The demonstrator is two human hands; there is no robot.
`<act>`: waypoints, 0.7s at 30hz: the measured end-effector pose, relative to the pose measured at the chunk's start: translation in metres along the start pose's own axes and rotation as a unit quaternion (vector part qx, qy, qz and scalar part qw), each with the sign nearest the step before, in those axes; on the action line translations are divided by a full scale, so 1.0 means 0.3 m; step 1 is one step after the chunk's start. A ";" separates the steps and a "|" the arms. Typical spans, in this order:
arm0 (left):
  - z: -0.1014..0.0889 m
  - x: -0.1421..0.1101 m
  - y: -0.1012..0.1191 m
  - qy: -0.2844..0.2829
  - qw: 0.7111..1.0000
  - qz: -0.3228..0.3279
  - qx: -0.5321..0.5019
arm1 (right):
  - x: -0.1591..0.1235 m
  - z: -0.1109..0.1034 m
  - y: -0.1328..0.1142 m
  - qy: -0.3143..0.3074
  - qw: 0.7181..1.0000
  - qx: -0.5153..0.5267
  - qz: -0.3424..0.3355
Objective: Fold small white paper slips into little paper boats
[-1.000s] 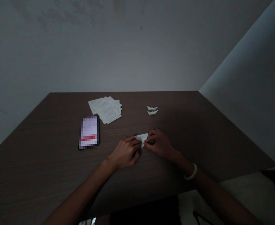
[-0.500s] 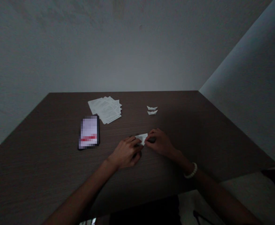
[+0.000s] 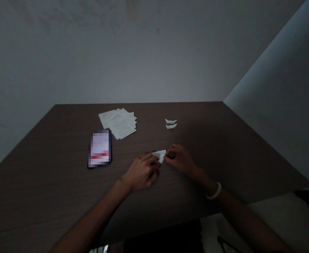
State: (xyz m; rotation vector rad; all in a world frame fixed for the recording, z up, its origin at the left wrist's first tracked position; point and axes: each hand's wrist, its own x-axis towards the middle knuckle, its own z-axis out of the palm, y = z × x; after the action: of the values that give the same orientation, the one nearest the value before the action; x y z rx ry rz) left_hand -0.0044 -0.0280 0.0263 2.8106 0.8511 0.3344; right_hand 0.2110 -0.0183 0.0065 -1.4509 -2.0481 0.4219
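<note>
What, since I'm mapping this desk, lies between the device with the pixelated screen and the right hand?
In the head view, the left hand and the folded paper lie between the device and the right hand.

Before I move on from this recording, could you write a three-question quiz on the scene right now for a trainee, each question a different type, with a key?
1. Multiple choice: What are the left hand and the right hand both at?
a) the device
b) the small paper
c) the fanned sheets

2. True or false: The bracelet is on the right arm.

3. Fill in the blank: On the table, beyond the hands, lie ___ paper boats.

Key: 1. b; 2. true; 3. two
</note>
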 end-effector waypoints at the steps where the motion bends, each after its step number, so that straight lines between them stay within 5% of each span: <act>1: 0.002 -0.001 -0.001 0.000 1.000 0.000 0.000 | 0.001 0.001 0.001 0.004 1.000 0.002 0.003; 11: 0.003 0.000 0.002 0.006 1.000 0.000 -0.005 | 0.003 0.002 0.005 0.046 0.999 -0.004 0.027; 21: 0.005 0.000 0.000 0.008 1.000 0.001 0.005 | -0.008 0.003 -0.011 0.005 1.000 -0.010 0.005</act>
State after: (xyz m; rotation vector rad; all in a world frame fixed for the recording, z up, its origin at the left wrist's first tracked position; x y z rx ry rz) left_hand -0.0040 -0.0282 0.0250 2.8225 0.8561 0.3545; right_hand 0.2085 -0.0217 0.0072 -1.4724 -2.0439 0.3986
